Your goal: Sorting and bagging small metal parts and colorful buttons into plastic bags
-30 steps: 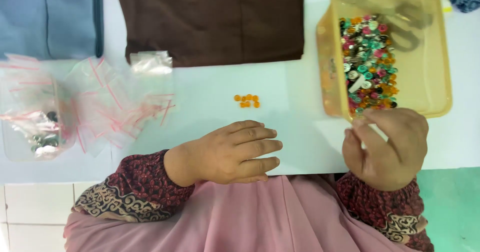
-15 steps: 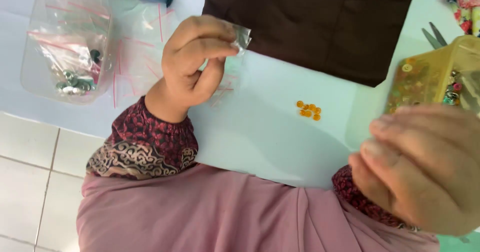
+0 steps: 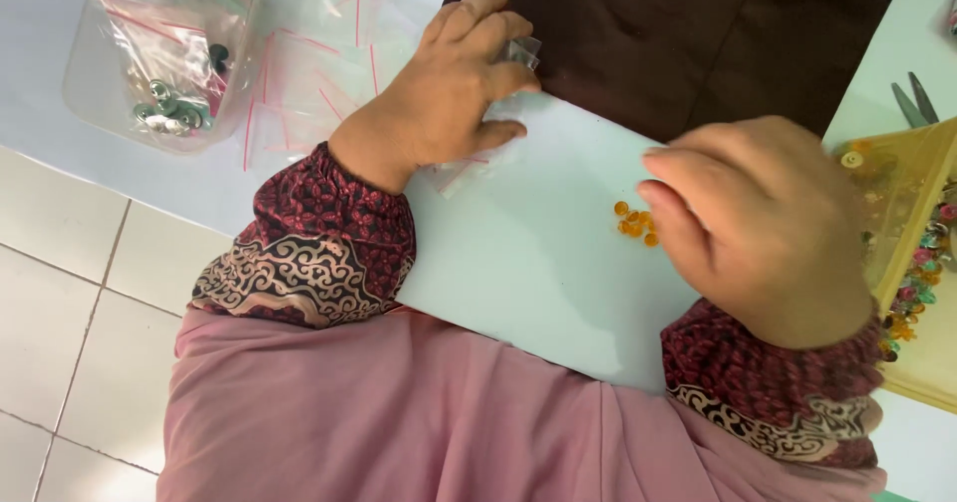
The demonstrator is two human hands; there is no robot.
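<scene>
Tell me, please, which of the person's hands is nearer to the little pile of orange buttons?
The right hand: its fingertips reach down right beside the orange buttons. The left hand is farther off, up and to the left, holding a small clear bag.

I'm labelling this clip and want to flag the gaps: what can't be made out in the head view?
- Right hand: fingertips curl under, hiding any contact with the small orange beads.
- Small clear plastic bag: mostly covered by the left hand; contents unseen.
- Yellow plastic tray of mixed beads: cut by the right edge.
- Grey scissors: only the tips show.
</scene>
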